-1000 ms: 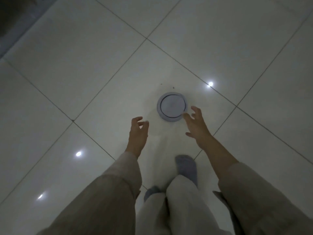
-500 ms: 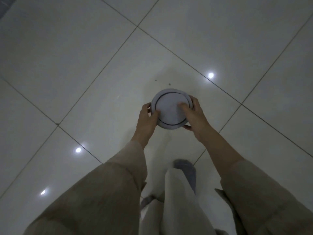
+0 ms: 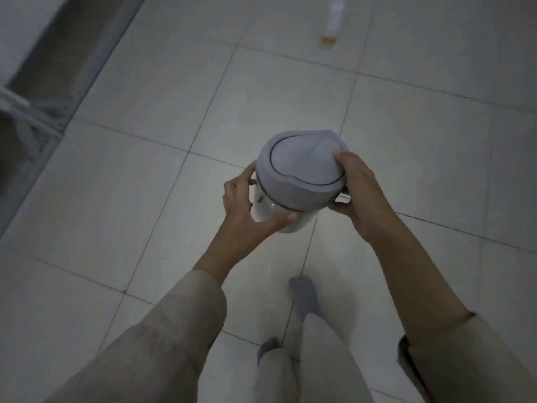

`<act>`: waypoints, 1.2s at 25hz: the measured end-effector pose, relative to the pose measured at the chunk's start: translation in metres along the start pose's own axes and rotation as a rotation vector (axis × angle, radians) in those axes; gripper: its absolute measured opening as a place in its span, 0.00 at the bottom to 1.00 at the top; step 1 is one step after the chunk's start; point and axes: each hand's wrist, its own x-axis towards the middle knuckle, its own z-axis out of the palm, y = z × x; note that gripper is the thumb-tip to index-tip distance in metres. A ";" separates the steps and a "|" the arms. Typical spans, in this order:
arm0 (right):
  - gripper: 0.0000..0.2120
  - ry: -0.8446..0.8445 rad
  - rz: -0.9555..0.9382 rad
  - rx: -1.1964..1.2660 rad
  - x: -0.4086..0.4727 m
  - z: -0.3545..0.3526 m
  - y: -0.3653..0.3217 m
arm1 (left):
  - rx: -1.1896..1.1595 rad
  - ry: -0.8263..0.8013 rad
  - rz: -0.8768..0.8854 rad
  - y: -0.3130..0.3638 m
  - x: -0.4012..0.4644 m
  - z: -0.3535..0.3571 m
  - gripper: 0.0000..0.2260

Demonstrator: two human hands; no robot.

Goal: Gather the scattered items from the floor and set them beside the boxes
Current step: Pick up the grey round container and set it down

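Left hand [image 3: 247,199] grips the bin [image 3: 290,187] body; right hand [image 3: 360,193] clamps its lid [image 3: 302,164]. Risk: the lid may swing, loosening that hold mid-carry.

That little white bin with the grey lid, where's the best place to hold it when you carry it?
By the round white body, from two opposite sides. The bin is lifted off the floor; the left hand wraps the body below the grey lid, the right hand grips the lid's rim. The lid looks like a swing type, so the body is probably safer.
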 end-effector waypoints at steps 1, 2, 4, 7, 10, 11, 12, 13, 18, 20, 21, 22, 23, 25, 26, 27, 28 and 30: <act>0.07 0.033 -0.022 0.039 -0.020 -0.018 -0.009 | 0.000 -0.030 0.047 0.022 -0.008 0.008 0.47; 0.08 0.063 -0.041 0.069 -0.039 -0.034 -0.014 | -0.025 -0.064 0.086 0.042 -0.016 0.017 0.47; 0.08 0.122 -0.081 0.125 -0.074 -0.071 -0.018 | -0.063 -0.146 0.162 0.078 -0.030 0.040 0.45; 0.07 0.253 -0.130 0.221 -0.124 -0.145 0.001 | -0.009 -0.312 0.219 0.121 -0.055 0.099 0.43; 0.10 0.412 -0.162 0.300 -0.173 -0.221 0.036 | 0.069 -0.465 0.301 0.150 -0.086 0.176 0.42; 0.12 0.472 -0.165 0.344 -0.193 -0.250 0.052 | 0.085 -0.539 0.327 0.160 -0.100 0.209 0.42; 0.14 0.526 -0.166 0.379 -0.214 -0.276 0.068 | 0.092 -0.620 0.346 0.169 -0.115 0.239 0.42; 0.16 0.574 -0.169 0.407 -0.235 -0.301 0.084 | 0.092 -0.704 0.354 0.177 -0.131 0.269 0.42; 0.20 0.810 -0.179 0.547 -0.370 -0.423 0.183 | 0.084 -1.089 0.324 0.204 -0.249 0.424 0.36; 0.20 0.893 -0.204 0.620 -0.429 -0.462 0.219 | 0.055 -1.193 0.268 0.211 -0.310 0.474 0.34; 0.20 0.939 -0.225 0.668 -0.463 -0.480 0.238 | 0.043 -1.240 0.214 0.215 -0.345 0.501 0.33; 0.21 0.979 -0.240 0.713 -0.493 -0.494 0.254 | 0.031 -1.276 0.155 0.218 -0.379 0.523 0.32; 0.23 1.020 -0.259 0.749 -0.522 -0.504 0.270 | 0.024 -1.305 0.123 0.221 -0.412 0.544 0.31; 0.28 1.118 -0.302 0.796 -0.579 -0.519 0.300 | 0.024 -1.369 0.145 0.225 -0.477 0.582 0.32; 0.30 1.172 -0.325 0.817 -0.611 -0.523 0.316 | 0.024 -1.404 0.155 0.224 -0.512 0.600 0.33; 0.32 1.217 -0.337 0.835 -0.639 -0.526 0.330 | 0.021 -1.436 0.156 0.223 -0.543 0.614 0.34; 0.32 1.255 -0.343 0.848 -0.665 -0.526 0.343 | 0.028 -1.467 0.153 0.219 -0.571 0.625 0.34; 0.28 1.316 -0.344 0.879 -0.713 -0.524 0.367 | 0.060 -1.530 0.147 0.207 -0.623 0.641 0.30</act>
